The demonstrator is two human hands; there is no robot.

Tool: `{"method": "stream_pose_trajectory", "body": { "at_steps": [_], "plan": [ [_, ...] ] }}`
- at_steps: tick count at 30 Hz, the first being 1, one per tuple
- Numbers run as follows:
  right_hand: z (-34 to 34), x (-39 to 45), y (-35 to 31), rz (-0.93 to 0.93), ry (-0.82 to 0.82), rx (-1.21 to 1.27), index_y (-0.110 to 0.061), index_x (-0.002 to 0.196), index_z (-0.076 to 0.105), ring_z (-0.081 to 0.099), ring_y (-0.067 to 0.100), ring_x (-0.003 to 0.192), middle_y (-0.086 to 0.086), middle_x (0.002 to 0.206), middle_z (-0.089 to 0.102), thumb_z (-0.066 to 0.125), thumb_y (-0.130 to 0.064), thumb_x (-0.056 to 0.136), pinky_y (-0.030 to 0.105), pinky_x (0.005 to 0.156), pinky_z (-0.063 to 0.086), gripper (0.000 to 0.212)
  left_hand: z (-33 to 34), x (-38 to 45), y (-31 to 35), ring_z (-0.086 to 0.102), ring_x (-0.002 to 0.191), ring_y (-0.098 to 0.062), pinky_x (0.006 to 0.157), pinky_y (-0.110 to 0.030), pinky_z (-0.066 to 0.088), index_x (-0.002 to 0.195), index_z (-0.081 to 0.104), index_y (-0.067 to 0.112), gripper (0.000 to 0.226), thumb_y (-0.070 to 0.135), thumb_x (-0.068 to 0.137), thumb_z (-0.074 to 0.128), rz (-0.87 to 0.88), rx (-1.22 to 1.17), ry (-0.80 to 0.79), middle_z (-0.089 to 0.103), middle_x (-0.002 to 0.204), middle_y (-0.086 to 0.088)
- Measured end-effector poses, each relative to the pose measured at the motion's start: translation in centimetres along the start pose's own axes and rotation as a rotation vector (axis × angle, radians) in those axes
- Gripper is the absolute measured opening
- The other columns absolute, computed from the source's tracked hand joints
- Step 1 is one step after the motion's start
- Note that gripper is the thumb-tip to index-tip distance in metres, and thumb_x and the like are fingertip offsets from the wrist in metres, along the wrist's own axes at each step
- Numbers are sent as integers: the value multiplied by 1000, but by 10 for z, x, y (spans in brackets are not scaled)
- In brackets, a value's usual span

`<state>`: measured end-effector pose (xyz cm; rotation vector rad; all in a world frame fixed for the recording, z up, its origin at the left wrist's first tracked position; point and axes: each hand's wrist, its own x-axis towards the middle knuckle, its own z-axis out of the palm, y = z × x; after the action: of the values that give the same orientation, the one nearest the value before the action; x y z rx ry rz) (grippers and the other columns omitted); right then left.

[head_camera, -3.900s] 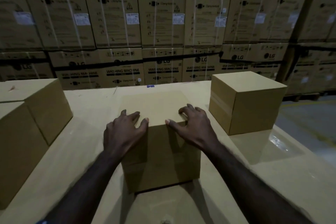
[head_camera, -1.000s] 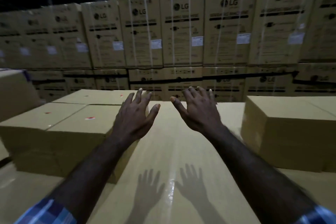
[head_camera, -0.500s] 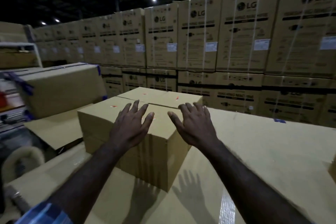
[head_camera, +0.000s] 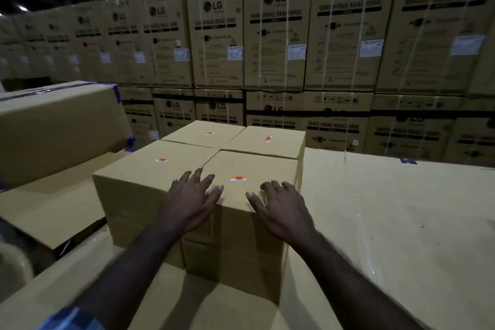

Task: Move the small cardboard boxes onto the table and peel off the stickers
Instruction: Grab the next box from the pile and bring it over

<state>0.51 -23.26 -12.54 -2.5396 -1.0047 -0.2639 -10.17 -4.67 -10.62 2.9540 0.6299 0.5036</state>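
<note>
Four square matte cardboard boxes (head_camera: 249, 211), orange-stickered tops (head_camera: 238, 178).

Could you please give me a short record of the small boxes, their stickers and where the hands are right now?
small boxes: four in a two-by-two block
near right box: both hands at its near top edge
orange sticker: on its top, between the hands, not peeled
left hand: open, at the box's left corner
right hand: open, at its right corner
other stickers: one on each remaining box top
</note>
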Motion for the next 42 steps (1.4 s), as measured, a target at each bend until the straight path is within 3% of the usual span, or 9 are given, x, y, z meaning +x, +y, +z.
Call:
{"method": "stream_pose_trajectory", "body": {
  "at_steps": [3, 7, 14, 22, 26, 31, 34, 38, 42],
  "plan": [
    [8, -1, -4, 42, -13, 11, -25, 138, 40, 30, 20, 136, -2, 146, 42, 24, -65, 96, 38, 107, 33, 60, 9, 11, -21, 22, 144, -23, 114, -42, 24, 145, 39, 27, 58, 57, 98, 24, 96, 3, -30, 26, 157, -4],
    [5, -4, -1, 40, -40, 2, -28, 143, 34, 22, 16, 141, -6, 153, 31, 25, -63, 97, 36, 110, 29, 59, 19, 19, -32, 24, 143, -22, 114, -39, 26, 138, 47, 30, 75, 67, 86, 8, 192, -15, -24, 31, 156, -3],
    [4, -11, 7, 48, -55, 102, -30, 146, 31, 7, 6, 146, -7, 159, 21, 24, -45, 103, 25, 112, 15, 46, 22, 30, -41, 33, 137, -22, 104, -38, 35, 136, 50, 31, 86, 76, 75, 10, 170, -140, 3, 33, 155, -1],
    [19, -12, 12, 113, 33, 213, -32, 143, 38, 3, 11, 149, -4, 161, 18, 30, -45, 102, 30, 116, 14, 43, 31, 35, -44, 30, 140, -21, 103, -45, 40, 139, 46, 34, 58, 64, 91, 36, 176, -201, -46, 25, 158, 4],
    [26, -10, 4, 194, 178, 373, -29, 131, 52, 12, 16, 148, -1, 159, 24, 48, -44, 98, 35, 114, 20, 37, 28, 32, -39, 39, 134, -24, 99, -43, 40, 136, 50, 32, 61, 68, 87, 39, 154, -205, -42, 29, 157, 1],
    [25, -9, -4, 353, 370, 566, -27, 115, 60, 44, 23, 133, 2, 147, 46, 67, -38, 88, 30, 99, 41, 30, 22, 23, -32, 50, 126, -25, 94, -40, 44, 130, 57, 30, 77, 73, 75, 27, 124, -213, -8, 39, 152, 1],
    [22, -11, 0, 402, 372, 579, -27, 113, 58, 55, 20, 119, -2, 130, 58, 69, -37, 85, 26, 85, 46, 32, 21, 15, -26, 48, 129, -25, 99, -39, 41, 137, 50, 33, 77, 72, 75, 27, 104, -206, -33, 35, 154, 0],
    [20, -13, 5, 390, 326, 557, -40, 104, 55, 53, 22, 124, 3, 141, 53, 70, -44, 82, 39, 97, 51, 27, 18, 9, -21, 44, 133, -26, 104, -42, 37, 142, 44, 35, 84, 77, 72, 23, 59, -250, -70, 32, 155, -2],
    [10, -22, 8, 348, 314, 530, -42, 103, 55, 54, 22, 123, -1, 141, 52, 70, -49, 79, 41, 95, 53, 29, 15, 2, -11, 46, 131, -27, 102, -43, 39, 138, 49, 37, 80, 76, 72, 30, 34, -299, -82, 35, 154, 0]
  ]
}}
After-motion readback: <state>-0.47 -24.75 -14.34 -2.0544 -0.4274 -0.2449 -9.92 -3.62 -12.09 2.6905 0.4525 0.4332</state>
